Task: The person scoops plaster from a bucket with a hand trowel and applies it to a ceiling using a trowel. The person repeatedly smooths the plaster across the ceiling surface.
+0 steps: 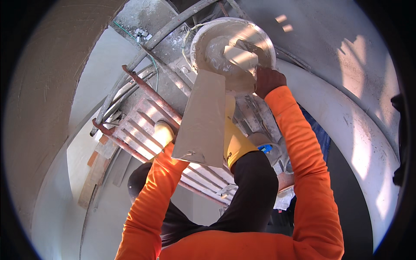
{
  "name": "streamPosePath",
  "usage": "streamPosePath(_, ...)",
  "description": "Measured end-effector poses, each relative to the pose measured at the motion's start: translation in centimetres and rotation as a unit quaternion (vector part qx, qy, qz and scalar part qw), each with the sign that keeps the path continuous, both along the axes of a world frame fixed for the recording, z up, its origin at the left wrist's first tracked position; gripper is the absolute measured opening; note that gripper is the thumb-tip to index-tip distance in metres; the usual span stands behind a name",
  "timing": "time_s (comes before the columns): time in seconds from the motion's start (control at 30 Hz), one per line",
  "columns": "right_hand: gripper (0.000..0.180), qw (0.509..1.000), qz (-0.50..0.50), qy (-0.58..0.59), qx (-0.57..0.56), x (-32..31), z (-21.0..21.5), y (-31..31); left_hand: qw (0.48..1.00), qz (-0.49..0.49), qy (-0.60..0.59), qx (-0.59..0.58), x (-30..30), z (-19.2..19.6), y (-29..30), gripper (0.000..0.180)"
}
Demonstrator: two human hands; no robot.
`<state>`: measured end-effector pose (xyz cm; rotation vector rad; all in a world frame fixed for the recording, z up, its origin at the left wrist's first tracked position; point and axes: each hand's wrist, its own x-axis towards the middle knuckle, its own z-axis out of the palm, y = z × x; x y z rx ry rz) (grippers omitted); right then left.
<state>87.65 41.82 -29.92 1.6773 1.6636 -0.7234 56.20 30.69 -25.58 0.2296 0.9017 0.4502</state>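
My right hand (269,81) is closed at the near right rim of a round plaster-smeared bucket (271,41). It grips a trowel (241,58), whose sunlit blade is inside the bucket over wet grey-brown plaster (216,52). From the lower left my left forearm (162,177) reaches under a long, tapering plastering float (201,117). The float is held up in front of my legs, its wide end toward me and its narrow end by the bucket. Its flat face is coated grey-brown, with a small smear near the wide end. My left hand is hidden beneath it.
Yellow boots (237,141) stand on a slatted scaffold platform (145,125) with rusty red bars. A grey pole (173,24) crosses behind. A brown plastered wall (43,78) rises on the left; a pale curved surface (346,121) runs along the right. A small tub (260,139) sits beside my leg.
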Motion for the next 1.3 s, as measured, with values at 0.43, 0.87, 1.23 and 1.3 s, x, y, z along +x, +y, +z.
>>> streamPosePath(0.43,0.047,0.922,-0.037,0.21,0.322,1.0,-1.4,-17.0,0.971,0.019,-0.19,-0.143,7.1,-6.1,6.0,0.027)
streamPosePath(0.87,0.031,0.913,-0.021,0.259,0.315,2.4,6.9,-19.8,0.864,-0.077,0.111,0.485,5.9,-9.7,9.8,0.032)
streamPosePath(1.23,0.034,0.97,-0.113,0.123,0.179,-3.6,0.0,-12.4,0.956,-0.068,-0.246,-0.144,2.8,-5.2,9.3,0.044)
streamPosePath(1.3,0.036,0.97,-0.134,0.108,0.174,-3.4,-0.1,-12.1,0.971,-0.074,-0.199,-0.113,2.9,-4.5,8.8,0.046)
